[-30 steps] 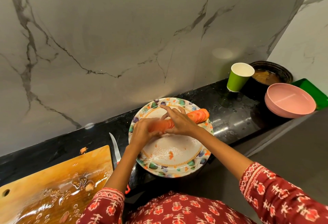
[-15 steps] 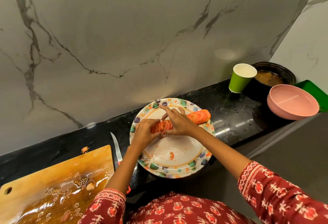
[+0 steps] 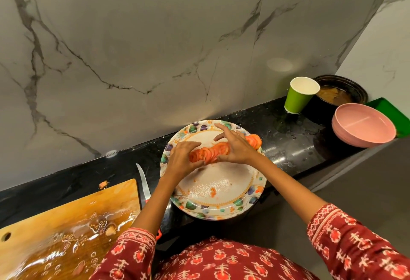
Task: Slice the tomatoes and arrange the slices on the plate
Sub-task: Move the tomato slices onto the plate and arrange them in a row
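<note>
Both hands work over the far half of the plate [image 3: 255, 187]. Left hand [image 3: 180, 162]: fingers curled round the near-left end of the row of tomato slices [image 3: 210, 154], thumb under it, gripping. Right hand [image 3: 236, 148]: laid over the middle of the row, thumb pinching its near edge, index and middle fingers stretched out toward the wall; it holds the slices.

Tomato slices: overlapping row, lying between the two hands and running on past the right hand to the plate's far-right rim. Long axis runs from near-left to far-right; slices lean against one another. A small tomato scrap [image 3: 213, 192] lies on the plate nearer the body than the hands.

Arms: both forearms reach forward from patterned red sleeves, wrists converging on the row.

Knife [image 3: 143, 183]: on the black counter [image 3: 73, 182], just left of the left wrist. Wet cutting board [image 3: 66, 224]: farther left.
</note>
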The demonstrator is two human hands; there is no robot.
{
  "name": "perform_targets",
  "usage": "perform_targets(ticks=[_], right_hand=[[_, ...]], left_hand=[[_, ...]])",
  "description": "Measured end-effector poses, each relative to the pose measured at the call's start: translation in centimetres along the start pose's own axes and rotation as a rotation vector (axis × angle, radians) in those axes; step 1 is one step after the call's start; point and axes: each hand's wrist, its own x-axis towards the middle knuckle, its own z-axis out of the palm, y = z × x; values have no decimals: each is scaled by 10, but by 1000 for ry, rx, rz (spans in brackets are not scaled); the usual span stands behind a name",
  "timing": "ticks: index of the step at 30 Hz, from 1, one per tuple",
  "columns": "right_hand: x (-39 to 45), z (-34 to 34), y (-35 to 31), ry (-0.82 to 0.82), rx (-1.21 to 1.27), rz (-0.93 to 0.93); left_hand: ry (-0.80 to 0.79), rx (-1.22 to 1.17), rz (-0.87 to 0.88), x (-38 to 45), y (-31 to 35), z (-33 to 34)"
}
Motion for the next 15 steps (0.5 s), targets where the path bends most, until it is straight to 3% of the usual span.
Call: perform_targets(ticks=[6,15], right_hand=[[-7,4,0,10,-55,-15],[-2,11,-5,-7,-170,-49]], left_hand=[[-141,107,-34,14,13,6],[-188,150,-6,18,16,9]])
